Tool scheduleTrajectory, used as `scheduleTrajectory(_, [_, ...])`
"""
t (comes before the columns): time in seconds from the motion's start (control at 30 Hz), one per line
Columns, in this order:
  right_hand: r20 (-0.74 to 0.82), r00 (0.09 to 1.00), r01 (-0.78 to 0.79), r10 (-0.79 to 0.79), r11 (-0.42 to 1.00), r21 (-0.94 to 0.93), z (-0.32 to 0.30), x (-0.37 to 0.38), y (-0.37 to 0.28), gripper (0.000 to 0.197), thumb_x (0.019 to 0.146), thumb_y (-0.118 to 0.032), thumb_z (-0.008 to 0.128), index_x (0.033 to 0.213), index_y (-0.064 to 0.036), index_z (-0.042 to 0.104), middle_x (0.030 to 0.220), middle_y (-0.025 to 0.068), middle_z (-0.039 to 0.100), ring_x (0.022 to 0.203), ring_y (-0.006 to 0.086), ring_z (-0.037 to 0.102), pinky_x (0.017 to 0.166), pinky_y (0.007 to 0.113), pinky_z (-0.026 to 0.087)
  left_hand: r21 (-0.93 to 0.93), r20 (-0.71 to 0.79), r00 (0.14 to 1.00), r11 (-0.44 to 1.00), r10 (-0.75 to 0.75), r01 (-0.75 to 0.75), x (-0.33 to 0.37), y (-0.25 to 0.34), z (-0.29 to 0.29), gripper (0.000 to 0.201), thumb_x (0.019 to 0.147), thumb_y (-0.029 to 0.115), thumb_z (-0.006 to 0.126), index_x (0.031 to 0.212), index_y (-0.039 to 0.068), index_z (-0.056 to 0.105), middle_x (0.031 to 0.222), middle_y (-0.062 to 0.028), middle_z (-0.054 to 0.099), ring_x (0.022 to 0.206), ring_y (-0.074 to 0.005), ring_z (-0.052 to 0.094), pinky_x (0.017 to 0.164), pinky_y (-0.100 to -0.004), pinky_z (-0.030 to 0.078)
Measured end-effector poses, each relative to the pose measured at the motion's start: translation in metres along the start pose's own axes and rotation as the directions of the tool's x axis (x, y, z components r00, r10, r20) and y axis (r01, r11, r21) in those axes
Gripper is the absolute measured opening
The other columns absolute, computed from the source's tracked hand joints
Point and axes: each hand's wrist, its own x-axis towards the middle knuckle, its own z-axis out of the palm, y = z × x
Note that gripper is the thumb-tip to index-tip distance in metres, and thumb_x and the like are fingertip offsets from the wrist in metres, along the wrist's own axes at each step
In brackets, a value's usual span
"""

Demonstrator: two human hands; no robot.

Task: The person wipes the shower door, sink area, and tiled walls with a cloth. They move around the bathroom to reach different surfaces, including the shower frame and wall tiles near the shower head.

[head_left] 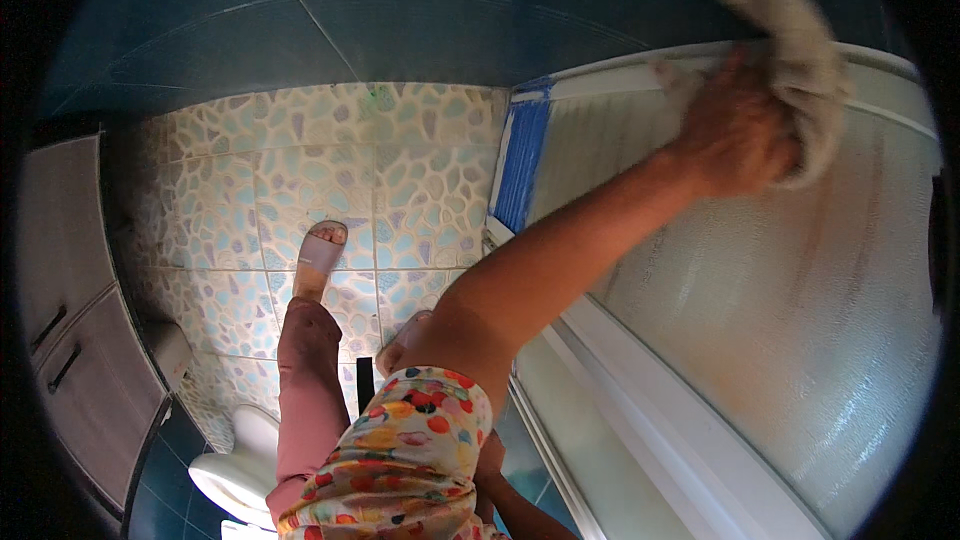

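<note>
My left arm reaches out of a floral sleeve to the upper right. At its end my left hand [735, 130], blurred by motion, is closed on a beige cloth [815, 70]. The cloth hangs over the hand, and one end swings up past the top of the frosted, wet-looking glass panel [760, 270]. Whether the cloth touches the glass cannot be made out. Lower down, my right hand [489, 460] is partly covered by the sleeve beside my body, so its fingers are hidden.
White frames [660, 395] edge the glass. Blue tape or paint [522, 155] marks its far left corner. Pebble-patterned tiles [315, 140] cover the floor, and dark teal tiles [420, 35] the wall. A grey cabinet [65, 220] stands left, near a white toilet [215, 475].
</note>
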Motion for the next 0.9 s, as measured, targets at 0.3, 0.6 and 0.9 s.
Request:
scheduleTrajectory(0.3, [-0.178, 0.979, 0.094, -0.095, 0.995, -0.015, 0.009, 0.011, 0.009, 0.047, 0.076, -0.042, 0.061, 0.105, -0.0064, 0.056, 0.106, 0.0124, 0.057, 0.095, 0.0336, 0.055, 0.074, 0.046, 0.048, 0.747, 0.21, 0.742, 0.594, -0.637, 0.298, -0.247, -0.131, -0.045, 0.03, 0.088, 0.018, 0.042, 0.105, -0.002, 0.056, 0.116, -0.0232, 0.051, 0.104, -0.037, 0.05, 0.097, -0.0499, 0.032])
scheduleTrajectory(0.6, [-0.234, 0.953, 0.18, -0.191, 0.981, -0.066, 0.01, 0.011, 0.012, 0.039, 0.075, -0.038, 0.061, 0.097, -0.0065, 0.057, 0.101, 0.0112, 0.059, 0.089, 0.0323, 0.057, 0.071, 0.044, 0.048, 0.292, 0.08, 0.278, 0.289, -0.957, 0.912, -0.279, -0.115, -0.086, 0.053, 0.093, 0.035, 0.03, 0.126, -0.006, 0.036, 0.114, -0.0281, 0.05, 0.103, -0.0389, 0.05, 0.088, -0.0378, 0.04])
scheduleTrajectory(0.9, [-0.074, 0.996, 0.042, -0.042, 0.999, 0.002, 0.02, -0.004, 0.014, 0.045, 0.078, -0.042, 0.057, 0.104, -0.0056, 0.056, 0.102, 0.0132, 0.058, 0.093, 0.0321, 0.057, 0.077, 0.044, 0.046, -0.284, 0.429, 0.449, 0.356, -0.784, 0.891, -0.134, 0.154, -0.064, 0.038, 0.093, 0.021, 0.039, 0.123, 0.0, 0.044, 0.12, -0.0161, 0.049, 0.111, -0.0251, 0.046, 0.098, -0.0337, 0.032])
